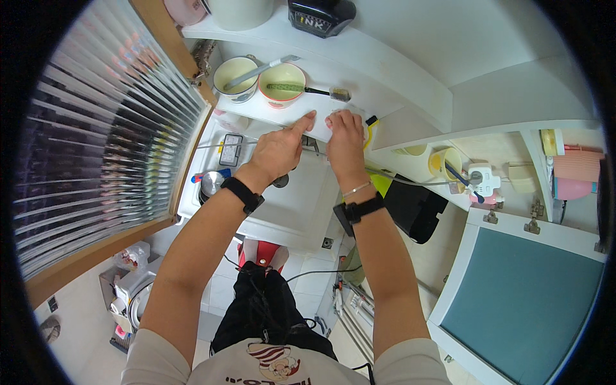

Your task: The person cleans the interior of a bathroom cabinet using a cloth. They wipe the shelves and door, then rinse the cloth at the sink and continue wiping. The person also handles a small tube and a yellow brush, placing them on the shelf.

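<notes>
My left hand (281, 147) is over the front edge of a white cabinet shelf (327, 115), its index finger extended, with nothing visible in it. To its right, my right hand (345, 130) has bent fingers around a small pinkish thing (329, 122), mostly hidden. Behind them, a red-rimmed cup (283, 103) bears a toothbrush with a green handle (286, 87) and a covered head lying across its rim. Left of it, another cup (236, 94) holds a grey toothbrush (260, 72). A yellow and black object (370, 132) is right of my right hand.
Below the shelf is a white washbasin (303, 207). A ribbed glass cabinet door (115, 134) stands open at left. A black ink-labelled bottle (321, 19) is on the upper shelf. A yellow cup (443, 161) and a white plug adapter (486, 179) are at right, above a teal-panelled door (524, 303).
</notes>
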### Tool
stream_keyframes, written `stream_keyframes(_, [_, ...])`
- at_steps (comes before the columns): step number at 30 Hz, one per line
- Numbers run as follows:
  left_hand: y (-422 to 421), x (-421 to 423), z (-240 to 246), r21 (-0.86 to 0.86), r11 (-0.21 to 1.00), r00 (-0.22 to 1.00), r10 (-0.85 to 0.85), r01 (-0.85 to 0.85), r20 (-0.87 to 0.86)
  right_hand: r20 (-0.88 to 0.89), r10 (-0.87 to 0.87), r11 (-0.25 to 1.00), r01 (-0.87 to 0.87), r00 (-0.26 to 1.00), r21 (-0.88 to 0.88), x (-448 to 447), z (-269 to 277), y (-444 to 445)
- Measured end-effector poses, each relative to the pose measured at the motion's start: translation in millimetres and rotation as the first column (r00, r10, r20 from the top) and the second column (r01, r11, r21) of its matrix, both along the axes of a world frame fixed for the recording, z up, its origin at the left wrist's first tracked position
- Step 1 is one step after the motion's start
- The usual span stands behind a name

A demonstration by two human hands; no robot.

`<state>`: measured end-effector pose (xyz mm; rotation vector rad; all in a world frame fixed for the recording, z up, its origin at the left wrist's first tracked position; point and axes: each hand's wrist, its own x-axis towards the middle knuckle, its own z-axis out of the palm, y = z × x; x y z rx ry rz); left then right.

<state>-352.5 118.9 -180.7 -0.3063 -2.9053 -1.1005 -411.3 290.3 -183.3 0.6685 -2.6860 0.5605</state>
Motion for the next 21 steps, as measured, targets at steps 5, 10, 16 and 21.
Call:
stream_keyframes(5, [2.1, 0.3, 0.4, -0.005, 1.0, 1.0, 0.0, 0.0, 0.025, -0.048, -0.008, 1.0, 0.008, 0.999, 0.001, -1.4, -7.5, 1.8])
stream_keyframes(10, [2.2, 0.2, -0.2, 0.003, 1.0, 1.0, -0.001, 0.001, -0.006, 0.049, -0.037, 0.999, 0.035, 0.998, 0.029, -4.6, -10.1, 3.6])
stream_keyframes(16, [2.0, 0.6, -0.8, -0.009, 1.0, 1.0, 0.006, -0.006, -0.025, -0.006, -0.027, 0.999, 0.027, 1.0, 0.023, -0.6, -5.0, 3.0])
stream_keyframes(21, [3.0, 0.6, -2.9, 0.0, 1.0, 1.0, 0.003, -0.003, 0.017, -0.037, -0.038, 0.998, 0.036, 0.999, -0.048, 3.6, -6.3, 3.8])
